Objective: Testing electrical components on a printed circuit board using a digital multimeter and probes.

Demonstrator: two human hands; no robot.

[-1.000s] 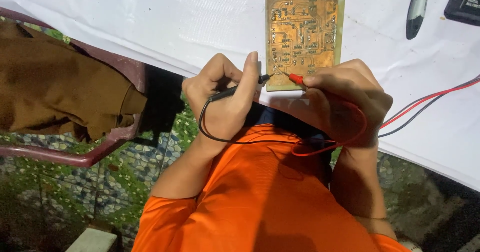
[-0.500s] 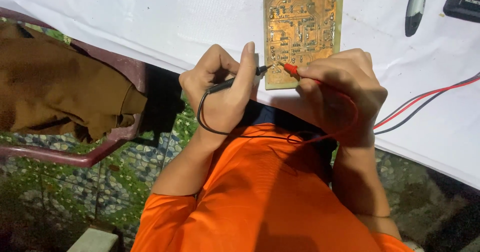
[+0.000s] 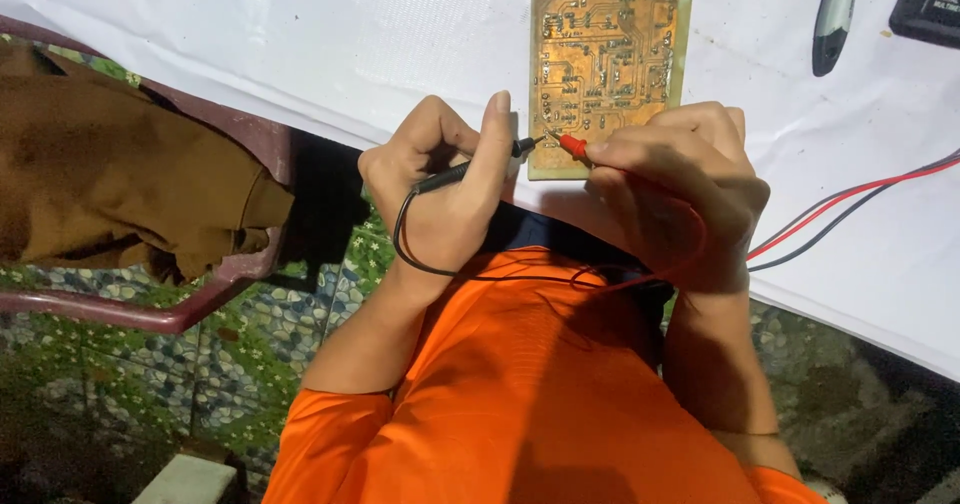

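Copper is catching the light on the rectangular circuit board (image 3: 608, 69) with its pale green edge, lying flat on the white table covering (image 3: 300, 34), trace side up. Thin tracks are winding across the orange-brown face, with small solder dots clustering along its left and lower parts.

At the board's lower left corner, two probe tips are meeting the surface. The left hand (image 3: 445, 189) is gripping the slim black test probe (image 3: 480, 164), fingers curled together around the shaft and thumb pressing along it, with the metal tip pointing at the board's bottom left edge. The right hand (image 3: 680, 189), just below the board, is pinching the red-tipped test probe (image 3: 572, 145) between thumb and bunched fingertips, its tip sitting just beside the black one.

Below the board, the thin black lead wire (image 3: 420, 259) is looping under the left wrist and across the orange shirt (image 3: 530, 394). To the board's right, the red and black cables (image 3: 850, 209) are running side by side over the covering. Up at the board's right, a dark pen-shaped tool (image 3: 835, 14) is lying apart, and beyond that, a black device (image 3: 928, 4) is peeking in at the corner. Far to the board's left, brown cloth (image 3: 110, 184) is draping a maroon plastic chair (image 3: 160, 314).
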